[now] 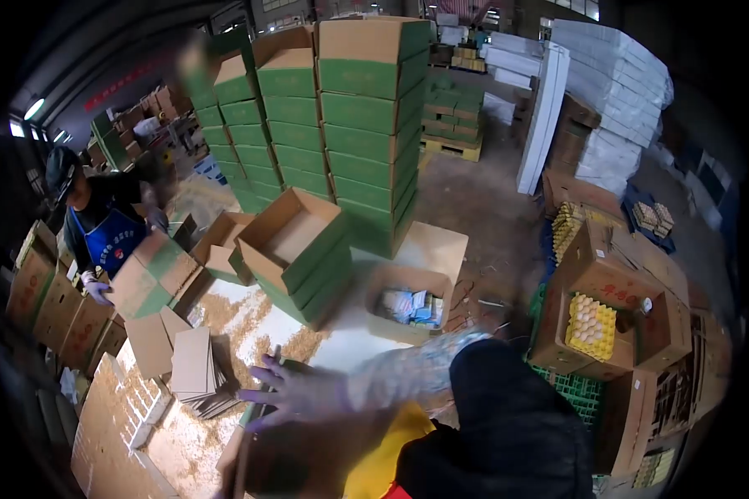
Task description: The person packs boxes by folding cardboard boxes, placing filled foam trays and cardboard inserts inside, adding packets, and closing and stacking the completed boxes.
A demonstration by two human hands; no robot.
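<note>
My right hand [295, 394], in a pale glove, reaches leftward with its fingers spread; nothing shows in it. The forearm wears a light patterned sleeve. Below the hand is a shadowed brown box [295, 457], partly hidden by my arm and yellow apron; I cannot tell whether hand and box touch. Just left of my fingertips lies a fanned stack of cardboard sheets [193, 366] on a table [187, 453] strewn with wood shavings. Beyond the hand are stacked open green-and-brown cartons [304, 279] and a carton of blue packets [412, 308]. My left hand is out of sight.
At left, a co-worker in a blue apron [112, 241] handles a green-and-brown carton [154, 279]. Tall stacks of green cartons [362, 112] rise ahead. To the right, an open carton [558, 320] contains a yellow egg tray [591, 327]. White foam boxes [612, 91] stand behind.
</note>
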